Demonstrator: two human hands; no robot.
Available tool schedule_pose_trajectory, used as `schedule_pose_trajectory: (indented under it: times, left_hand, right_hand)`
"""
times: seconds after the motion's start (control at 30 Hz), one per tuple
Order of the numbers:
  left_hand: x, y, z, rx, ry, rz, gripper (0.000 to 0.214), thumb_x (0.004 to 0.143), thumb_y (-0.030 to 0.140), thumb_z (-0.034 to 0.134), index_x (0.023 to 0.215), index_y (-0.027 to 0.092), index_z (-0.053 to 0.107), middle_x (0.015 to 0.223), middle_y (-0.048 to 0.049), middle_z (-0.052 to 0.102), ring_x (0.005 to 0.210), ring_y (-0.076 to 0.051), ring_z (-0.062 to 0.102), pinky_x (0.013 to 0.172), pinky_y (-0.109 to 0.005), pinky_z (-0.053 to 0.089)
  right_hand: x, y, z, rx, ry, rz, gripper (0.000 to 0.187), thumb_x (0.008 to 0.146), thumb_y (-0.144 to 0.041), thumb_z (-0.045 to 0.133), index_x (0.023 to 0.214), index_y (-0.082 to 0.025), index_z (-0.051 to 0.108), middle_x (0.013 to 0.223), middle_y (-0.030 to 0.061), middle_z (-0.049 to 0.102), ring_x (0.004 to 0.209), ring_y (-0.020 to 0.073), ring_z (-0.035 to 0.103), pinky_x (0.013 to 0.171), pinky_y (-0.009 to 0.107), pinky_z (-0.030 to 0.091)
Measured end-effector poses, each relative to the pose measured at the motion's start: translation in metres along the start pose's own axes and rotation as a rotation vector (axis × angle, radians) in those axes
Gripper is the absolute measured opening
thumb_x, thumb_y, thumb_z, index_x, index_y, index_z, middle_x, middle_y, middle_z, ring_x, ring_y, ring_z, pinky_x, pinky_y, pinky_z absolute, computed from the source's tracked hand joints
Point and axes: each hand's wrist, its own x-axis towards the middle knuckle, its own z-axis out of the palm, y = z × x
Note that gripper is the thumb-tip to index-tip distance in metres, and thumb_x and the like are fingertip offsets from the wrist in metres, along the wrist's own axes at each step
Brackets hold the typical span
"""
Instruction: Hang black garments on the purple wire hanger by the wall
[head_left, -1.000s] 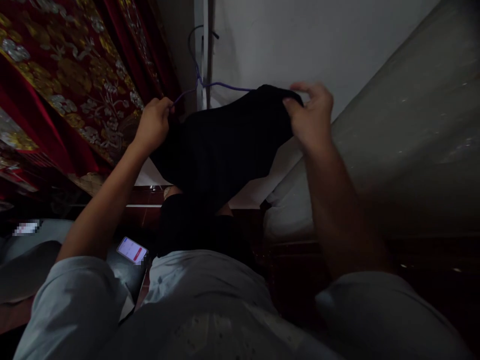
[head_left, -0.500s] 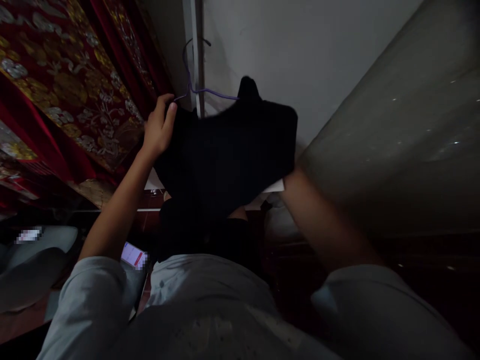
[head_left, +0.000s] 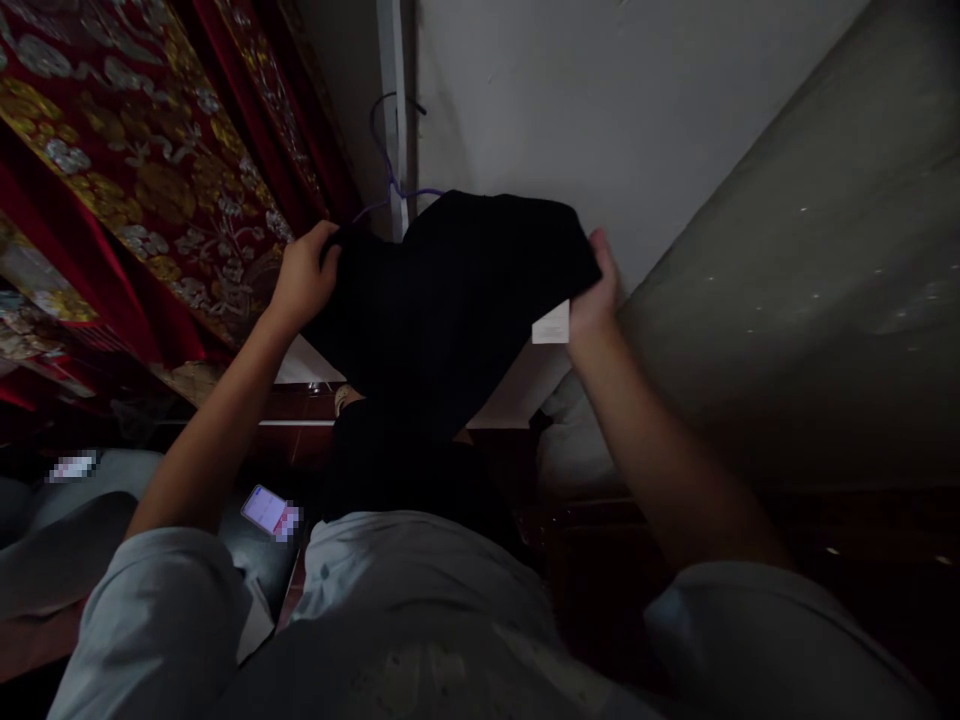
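A black shirt (head_left: 450, 300) is spread between my two hands, its outline dark and hard to read. A thin purple wire hanger (head_left: 393, 186) shows above it, the ends of its arms covered by the cloth. My left hand (head_left: 306, 275) is closed on the shirt's left shoulder, close to the hanger's left arm. At the shirt's right edge, my right hand (head_left: 600, 290) grips the cloth, with most of its fingers behind the fabric. A white label (head_left: 551, 323) sticks out under the cloth beside my right wrist.
A red curtain with gold and silver patterns (head_left: 150, 150) hangs on the left. Ahead are a pale wall (head_left: 615, 100) and a vertical metal strip (head_left: 401, 70). A large greyish plastic-like cover (head_left: 795, 300) slopes at right. A lit phone (head_left: 270, 510) lies low on the left.
My right hand has come into sight at the shirt's right edge, and the label is showing. The raised black peak of cloth has come down over the hanger's right arm. My left hand now grips the shoulder.
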Motion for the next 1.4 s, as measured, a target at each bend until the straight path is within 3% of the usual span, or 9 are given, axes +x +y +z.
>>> schedule_pose_trajectory:
  times: [0.1, 0.27, 0.4, 0.53, 0.63, 0.77, 1.07, 1.27, 1.4]
  left_hand:
    - [0.005, 0.004, -0.002, -0.019, 0.028, -0.004, 0.029, 0.095, 0.048, 0.072, 0.087, 0.022, 0.063, 0.085, -0.0034, 0.065, 0.112, -0.028, 0.064, 0.108, -0.044, 0.046]
    - [0.018, 0.012, -0.007, -0.004, 0.043, -0.041, 0.043, 0.101, 0.054, 0.061, 0.079, 0.019, 0.057, 0.073, -0.0002, 0.055, 0.104, -0.021, 0.062, 0.102, -0.039, 0.044]
    - [0.01, 0.015, -0.015, 0.137, -0.068, 0.027, 0.045, 0.104, 0.054, 0.054, 0.082, 0.016, 0.066, 0.078, -0.0014, 0.064, 0.085, -0.018, 0.063, 0.087, -0.036, 0.049]
    - [-0.014, 0.03, -0.011, 0.07, -0.327, 0.085, 0.031, 0.099, 0.043, 0.062, 0.093, 0.015, 0.073, 0.094, -0.0056, 0.074, 0.093, -0.02, 0.067, 0.092, -0.036, 0.053]
    - [-0.03, 0.051, 0.002, -0.097, -0.566, 0.153, 0.023, 0.094, 0.036, 0.068, 0.088, 0.015, 0.077, 0.102, -0.0087, 0.077, 0.102, -0.022, 0.071, 0.1, -0.037, 0.054]
    - [-0.04, 0.074, 0.015, -0.266, -0.729, 0.19, 0.02, 0.089, 0.034, 0.077, 0.078, 0.017, 0.079, 0.105, -0.0113, 0.078, 0.108, -0.023, 0.073, 0.104, -0.038, 0.056]
    - [-0.032, 0.094, 0.001, -0.384, -0.826, 0.054, 0.039, 0.079, 0.037, 0.084, 0.053, 0.017, 0.063, 0.099, -0.0136, 0.078, 0.108, -0.033, 0.074, 0.096, -0.051, 0.06]
    - [-0.044, 0.093, -0.003, -0.308, -0.652, -0.029, 0.037, 0.076, 0.039, 0.083, 0.054, 0.017, 0.062, 0.102, -0.0138, 0.076, 0.111, -0.034, 0.072, 0.095, -0.054, 0.059]
    - [-0.042, 0.082, -0.022, -0.123, -0.4, -0.124, 0.023, 0.087, 0.03, 0.071, 0.105, 0.017, 0.077, 0.113, -0.0095, 0.076, 0.113, -0.028, 0.072, 0.097, -0.046, 0.059]
  right_hand:
    - [0.024, 0.003, -0.011, 0.072, 0.031, -0.014, 0.096, 0.098, -0.075, 0.004, 0.076, -0.016, 0.077, 0.11, 0.0148, 0.077, 0.118, 0.0249, 0.066, 0.078, 0.049, 0.044]
    - [0.04, -0.064, -0.004, 0.279, -0.122, 0.137, 0.061, 0.105, -0.056, 0.017, 0.149, -0.037, 0.054, 0.16, -0.0012, 0.05, 0.13, 0.0193, 0.062, 0.088, 0.045, 0.051]
    - [0.01, -0.129, 0.003, 0.672, -0.51, 0.201, 0.063, 0.102, -0.067, 0.03, 0.146, -0.032, 0.059, 0.157, -0.0002, 0.054, 0.148, 0.0288, 0.048, 0.115, 0.048, 0.047]
    - [-0.015, -0.125, 0.025, 0.519, -0.907, 0.237, 0.091, 0.084, -0.087, 0.052, 0.15, -0.025, 0.055, 0.167, 0.0048, 0.041, 0.16, 0.0378, 0.022, 0.128, 0.061, 0.024]
    - [-0.024, -0.087, 0.054, 0.135, -0.798, 0.187, 0.092, 0.081, -0.07, 0.073, 0.159, -0.03, 0.044, 0.174, 0.0037, 0.024, 0.163, 0.0362, 0.005, 0.132, 0.061, 0.007]
    - [-0.033, -0.044, 0.067, -0.044, -0.722, 0.004, 0.095, 0.085, -0.046, 0.077, 0.166, -0.034, 0.028, 0.175, 0.0042, 0.019, 0.164, 0.0347, 0.004, 0.131, 0.063, 0.008]
    - [-0.065, -0.041, 0.076, -0.361, -0.599, -0.282, 0.134, 0.069, -0.028, 0.087, 0.168, -0.032, -0.002, 0.175, 0.012, 0.006, 0.162, 0.0414, 0.006, 0.126, 0.072, 0.015]
    - [-0.076, -0.021, 0.095, -0.478, -0.32, -0.398, 0.084, 0.084, -0.029, 0.069, 0.16, -0.027, 0.033, 0.14, 0.0154, 0.053, 0.132, 0.0369, 0.05, 0.114, 0.06, 0.038]
    - [-0.057, -0.014, 0.068, -0.636, -0.18, -0.295, 0.08, 0.084, -0.04, 0.07, 0.156, -0.022, 0.04, 0.128, 0.0166, 0.053, 0.119, 0.0378, 0.053, 0.104, 0.059, 0.042]
